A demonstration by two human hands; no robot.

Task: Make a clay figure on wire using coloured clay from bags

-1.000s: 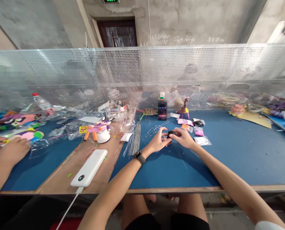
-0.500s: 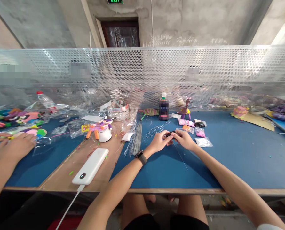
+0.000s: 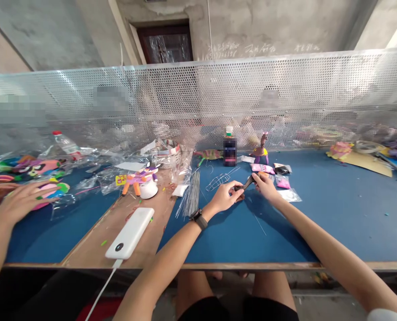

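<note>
Nearly closed, left hand [image 3: 225,196] and right hand [image 3: 267,186] pinch dark material [image 3: 249,182].

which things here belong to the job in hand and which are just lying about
Job in hand, seemingly: dark strip between left hand and right hand; wire frame; wire bundle; small packets

Lying about, probably: white power bank; red-capped bottle; white-capped bottle

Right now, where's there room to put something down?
Mostly bare: the blue table between packets and card, and its front edge between the forearms. Crowded: around the dark bottle, and from the wires left to the toys.
</note>
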